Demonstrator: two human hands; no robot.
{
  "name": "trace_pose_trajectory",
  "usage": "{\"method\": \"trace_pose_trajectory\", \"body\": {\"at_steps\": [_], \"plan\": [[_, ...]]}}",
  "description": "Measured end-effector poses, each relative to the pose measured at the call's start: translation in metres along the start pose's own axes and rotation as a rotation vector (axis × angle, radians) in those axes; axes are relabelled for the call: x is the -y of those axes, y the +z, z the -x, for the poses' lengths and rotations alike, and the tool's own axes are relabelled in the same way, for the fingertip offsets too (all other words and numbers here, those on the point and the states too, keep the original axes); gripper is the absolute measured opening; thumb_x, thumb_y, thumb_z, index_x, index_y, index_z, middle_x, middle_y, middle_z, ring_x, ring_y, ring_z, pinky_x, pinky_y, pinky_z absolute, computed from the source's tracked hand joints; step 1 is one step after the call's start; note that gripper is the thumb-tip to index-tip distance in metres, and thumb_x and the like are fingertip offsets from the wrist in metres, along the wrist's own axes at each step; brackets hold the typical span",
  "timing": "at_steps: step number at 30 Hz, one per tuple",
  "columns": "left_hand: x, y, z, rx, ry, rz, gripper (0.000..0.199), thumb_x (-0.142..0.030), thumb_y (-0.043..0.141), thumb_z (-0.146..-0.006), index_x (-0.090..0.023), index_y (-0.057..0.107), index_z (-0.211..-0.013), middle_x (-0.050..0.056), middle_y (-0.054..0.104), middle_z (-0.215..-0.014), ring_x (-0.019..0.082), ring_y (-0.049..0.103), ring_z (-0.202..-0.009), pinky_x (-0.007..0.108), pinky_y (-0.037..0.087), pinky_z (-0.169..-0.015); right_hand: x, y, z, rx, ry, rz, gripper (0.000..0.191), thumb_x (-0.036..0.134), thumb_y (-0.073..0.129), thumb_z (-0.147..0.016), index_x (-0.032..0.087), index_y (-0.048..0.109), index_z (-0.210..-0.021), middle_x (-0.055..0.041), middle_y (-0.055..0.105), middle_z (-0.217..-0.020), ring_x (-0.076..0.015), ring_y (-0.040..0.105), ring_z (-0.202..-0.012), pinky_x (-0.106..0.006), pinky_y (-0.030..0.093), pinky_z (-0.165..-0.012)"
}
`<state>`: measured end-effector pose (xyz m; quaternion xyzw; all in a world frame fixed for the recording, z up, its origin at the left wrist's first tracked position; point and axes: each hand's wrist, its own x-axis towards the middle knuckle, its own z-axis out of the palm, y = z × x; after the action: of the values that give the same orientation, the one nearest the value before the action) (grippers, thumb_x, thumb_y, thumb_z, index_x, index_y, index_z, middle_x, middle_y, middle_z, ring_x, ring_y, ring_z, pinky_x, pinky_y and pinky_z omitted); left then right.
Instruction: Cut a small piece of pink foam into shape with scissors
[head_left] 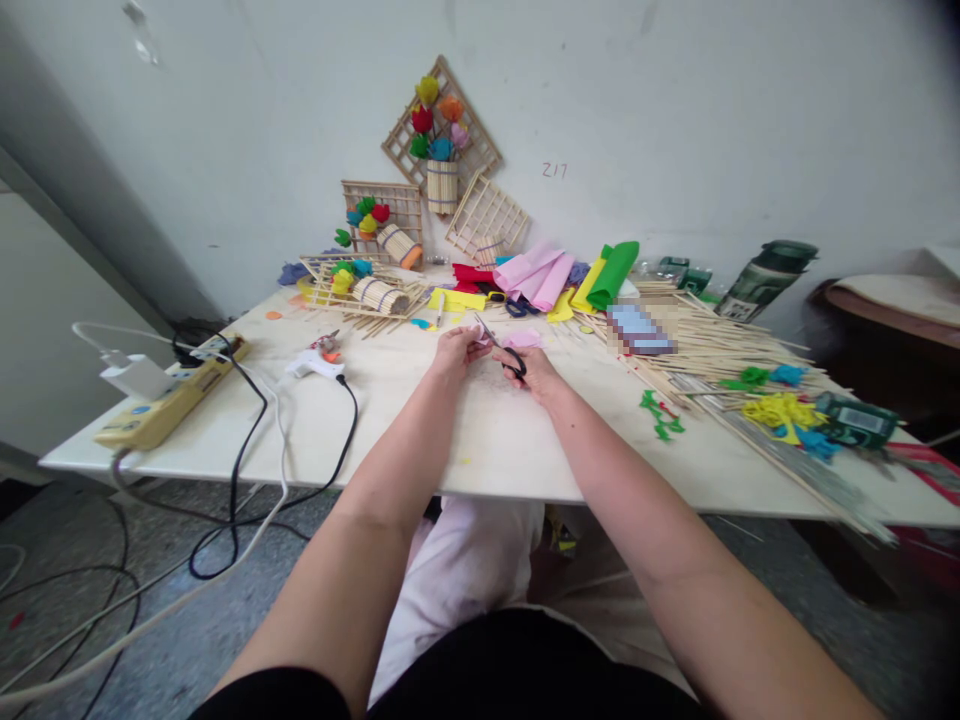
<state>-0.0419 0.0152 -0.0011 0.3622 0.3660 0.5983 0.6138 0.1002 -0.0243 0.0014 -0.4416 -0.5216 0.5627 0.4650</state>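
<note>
Over the middle of the white table (405, 440), my right hand (536, 375) is closed on black-handled scissors (513, 365). The blades point up and left toward my left hand (456, 350). Between the fingers of that hand is a small piece of pink paper (481, 333), right by the blades; whether they touch it I cannot tell. Another pink scrap (525, 338) lies on the table just behind my right hand. Rolled pink paper (536, 275) and a green roll (615, 275) are farther back.
A glue gun (316, 365) and a power strip (172, 395) with cables are at left. Stick lattices with paper flowers (441, 130) lean on the wall. Thin wooden sticks (720, 335), a dark bottle (769, 280) and yellow flower pieces (780, 410) lie or stand right.
</note>
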Motion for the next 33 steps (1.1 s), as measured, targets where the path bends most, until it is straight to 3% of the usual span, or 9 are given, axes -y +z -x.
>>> {"method": "trace_pose_trajectory", "body": {"at_steps": [9,20,33], "plan": [[0.003,0.001,-0.001,0.044,-0.009,-0.012,0.011,-0.017,0.066,-0.075,-0.011,0.058,-0.07,0.006,0.068,-0.068,0.012,0.064,-0.061,0.027,0.055,-0.069,0.001,-0.001,0.001,0.014,-0.001,-0.037,0.034,0.042,0.076,-0.068,0.012,0.063,-0.074,0.0064,0.045,-0.042,-0.003,0.033,-0.033,-0.015,0.024,-0.029],[-0.001,0.001,0.001,0.015,0.005,-0.032,0.017,-0.022,0.071,-0.073,-0.013,0.058,-0.068,0.004,0.066,-0.067,0.012,0.063,-0.062,0.026,0.054,-0.07,-0.004,-0.001,-0.004,-0.007,-0.017,-0.046,0.021,0.031,0.075,-0.069,0.013,0.063,-0.071,0.0014,0.056,-0.059,-0.0027,0.037,-0.038,-0.015,0.024,-0.029],[0.003,-0.003,-0.006,-0.01,0.027,-0.03,0.014,-0.02,0.069,-0.072,-0.013,0.059,-0.067,0.005,0.066,-0.066,0.012,0.062,-0.062,0.025,0.051,-0.065,-0.009,-0.003,-0.009,0.012,-0.036,-0.039,0.026,0.031,0.077,-0.066,0.014,0.057,-0.064,0.0026,0.052,-0.055,-0.0026,0.036,-0.038,-0.015,0.023,-0.029]]}}
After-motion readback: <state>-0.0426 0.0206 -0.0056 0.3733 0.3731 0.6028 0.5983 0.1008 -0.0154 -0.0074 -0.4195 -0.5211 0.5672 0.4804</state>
